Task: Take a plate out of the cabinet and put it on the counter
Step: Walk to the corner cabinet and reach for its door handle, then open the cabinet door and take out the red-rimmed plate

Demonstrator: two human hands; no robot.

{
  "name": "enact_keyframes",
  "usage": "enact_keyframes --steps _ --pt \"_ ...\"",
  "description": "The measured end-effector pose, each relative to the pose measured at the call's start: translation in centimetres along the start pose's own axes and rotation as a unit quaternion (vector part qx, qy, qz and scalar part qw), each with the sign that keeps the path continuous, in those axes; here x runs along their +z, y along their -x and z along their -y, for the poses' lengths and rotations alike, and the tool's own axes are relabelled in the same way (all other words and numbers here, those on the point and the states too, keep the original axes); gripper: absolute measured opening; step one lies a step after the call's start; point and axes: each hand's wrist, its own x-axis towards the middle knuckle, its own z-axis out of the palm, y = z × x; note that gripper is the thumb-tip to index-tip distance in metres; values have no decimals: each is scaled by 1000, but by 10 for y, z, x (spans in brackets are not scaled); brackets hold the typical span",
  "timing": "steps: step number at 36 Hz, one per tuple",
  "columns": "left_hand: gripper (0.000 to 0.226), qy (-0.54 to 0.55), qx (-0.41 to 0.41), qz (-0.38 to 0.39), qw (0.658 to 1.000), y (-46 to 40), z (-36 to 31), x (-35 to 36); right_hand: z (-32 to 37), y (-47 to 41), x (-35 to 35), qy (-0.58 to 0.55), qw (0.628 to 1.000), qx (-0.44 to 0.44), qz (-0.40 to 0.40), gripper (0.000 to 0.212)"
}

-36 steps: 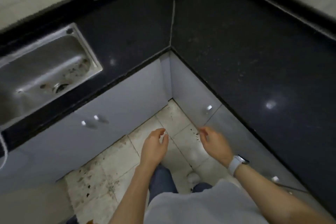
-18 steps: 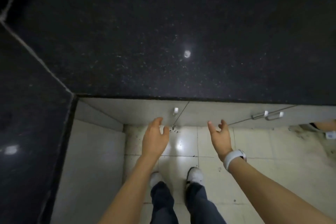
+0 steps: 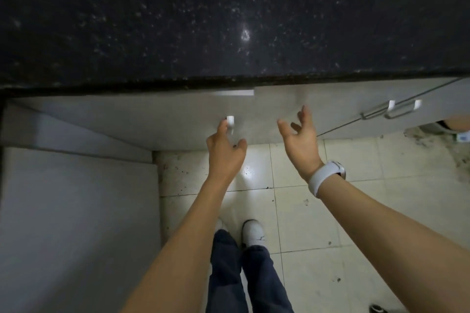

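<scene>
No plate is in view. Under the black speckled counter (image 3: 178, 20) runs a row of pale grey cabinet doors. The left cabinet door (image 3: 152, 119) stands slightly proud of its neighbour, with a thin pale strip showing at its top right corner. My left hand (image 3: 225, 152) is at that door's small white handle (image 3: 230, 121), fingers curled around it. To its right, my right hand (image 3: 301, 140) hovers in front of the neighbouring door (image 3: 330, 104), fingers spread, holding nothing. A white watch sits on that wrist.
More bar handles (image 3: 401, 109) sit on doors further right. A second cabinet run (image 3: 76, 211) meets this one at a corner on the left. Part of another person's leg (image 3: 457, 122) shows at the right edge. My feet stand on stained white floor tiles (image 3: 343, 211).
My view turned from the sink corner to this counter run and closed in. Both hands rose toward the doors. My left hand reached the handle, and that door now sits slightly out.
</scene>
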Motion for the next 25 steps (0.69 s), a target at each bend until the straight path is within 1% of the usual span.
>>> enact_keyframes --steps 2,3,5,7,10,11,13,15,17,20,23,25 --pt "45 1 1 5 1000 15 6 -2 0 15 -1 40 998 -33 45 54" --pt "44 -1 -1 11 1000 25 10 -3 0 24 0 57 994 -56 74 50" --pt "41 -5 -16 21 1000 45 22 -8 0 43 2 102 979 -114 134 49" --pt "39 -13 -36 32 999 66 37 -17 -3 63 6 147 957 -164 191 47" --pt "36 11 -82 36 996 97 55 -33 -15 98 13 172 928 -194 268 45" --pt "35 30 -98 21 994 108 59 -39 -20 109 15 171 921 -194 290 46" --pt "35 68 -106 -51 991 132 61 -55 -29 130 18 168 912 -188 323 46" --pt "36 106 -70 -135 983 158 56 -71 -35 148 23 171 899 -188 356 47" --pt "37 133 -30 -185 973 179 47 -85 -38 162 31 186 878 -203 392 50" --pt "43 134 -14 -198 971 198 43 -99 -35 179 45 211 840 -217 450 53" --pt "51 79 -34 -232 969 208 52 -111 -31 193 61 232 812 -233 483 50" --pt "53 29 -52 -258 964 214 62 -118 -33 198 71 249 807 -228 485 46"
